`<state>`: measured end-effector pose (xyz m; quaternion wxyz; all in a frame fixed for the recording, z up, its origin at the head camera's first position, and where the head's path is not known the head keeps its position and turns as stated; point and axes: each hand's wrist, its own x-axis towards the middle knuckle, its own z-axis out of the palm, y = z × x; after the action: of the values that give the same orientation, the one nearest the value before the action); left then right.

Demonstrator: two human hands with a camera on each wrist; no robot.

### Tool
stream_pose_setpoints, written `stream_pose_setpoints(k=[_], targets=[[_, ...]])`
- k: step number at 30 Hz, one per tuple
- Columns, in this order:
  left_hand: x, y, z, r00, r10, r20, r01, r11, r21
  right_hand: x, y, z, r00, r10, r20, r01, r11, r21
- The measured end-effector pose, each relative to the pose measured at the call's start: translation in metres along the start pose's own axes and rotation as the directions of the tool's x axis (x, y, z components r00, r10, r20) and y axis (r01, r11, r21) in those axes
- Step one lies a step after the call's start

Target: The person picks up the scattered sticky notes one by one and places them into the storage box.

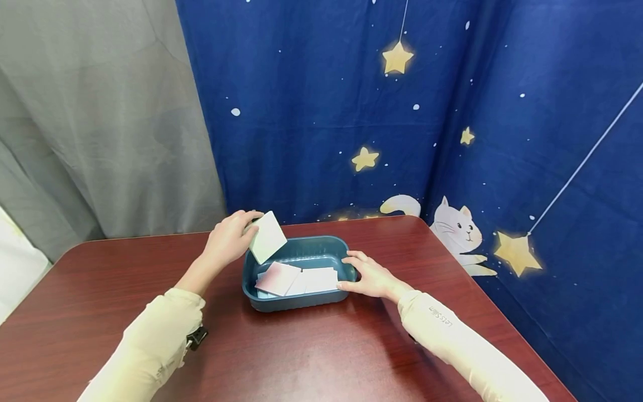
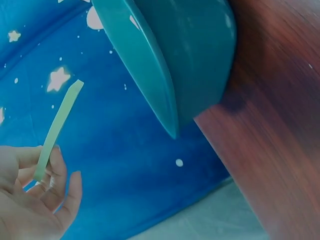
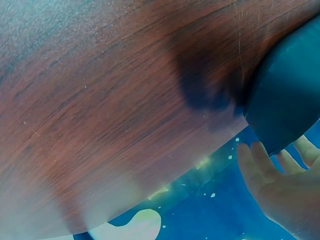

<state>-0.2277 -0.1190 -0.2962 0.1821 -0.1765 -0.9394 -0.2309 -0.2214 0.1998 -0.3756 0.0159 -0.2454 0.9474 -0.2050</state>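
My left hand (image 1: 232, 237) pinches a pale green sticky-note pad (image 1: 268, 237) over the left end of a dark teal plastic basin (image 1: 301, 302). Edge-on in the left wrist view, the pad (image 2: 59, 122) looks like a thin block between thumb and fingers of the left hand (image 2: 42, 195). Inside the basin lie a pinkish paper pad (image 1: 278, 278) and several white paper pieces (image 1: 320, 279), partly overlapping. At the basin's right end, my right hand (image 1: 372, 276) touches the rim with spread, fairly straight fingers. The right wrist view shows this hand (image 3: 285, 185) against the basin's wall (image 3: 290, 90).
The basin stands on a reddish-brown wooden table (image 1: 301, 357), near its far edge. Behind hangs a blue curtain (image 1: 311, 111) with stars and a white cat, with a grey curtain (image 1: 110, 123) to the left. A small black device (image 1: 197, 337) sits at the left sleeve.
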Motion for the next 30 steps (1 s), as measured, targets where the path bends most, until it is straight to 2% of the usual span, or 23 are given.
stream_pose_setpoints(k=[7, 19, 30], targets=[[0.009, 0.011, 0.017, 1.0, 0.002, 0.03, -0.001, 1.0, -0.021, 0.0, 0.001, 0.001, 1.0, 0.007, -0.004, -0.007, 1.0, -0.006], [0.013, 0.022, 0.044, 0.996, -0.026, 0.085, 0.031, 0.998, -0.053, -0.001, 0.0, -0.001, 1.0, -0.002, -0.006, 0.002, 1.0, 0.014], [0.015, 0.018, 0.074, 0.992, -0.026, 0.124, 0.035, 0.997, -0.071, -0.002, -0.001, 0.0, 1.0, -0.007, -0.015, 0.007, 1.0, 0.021]])
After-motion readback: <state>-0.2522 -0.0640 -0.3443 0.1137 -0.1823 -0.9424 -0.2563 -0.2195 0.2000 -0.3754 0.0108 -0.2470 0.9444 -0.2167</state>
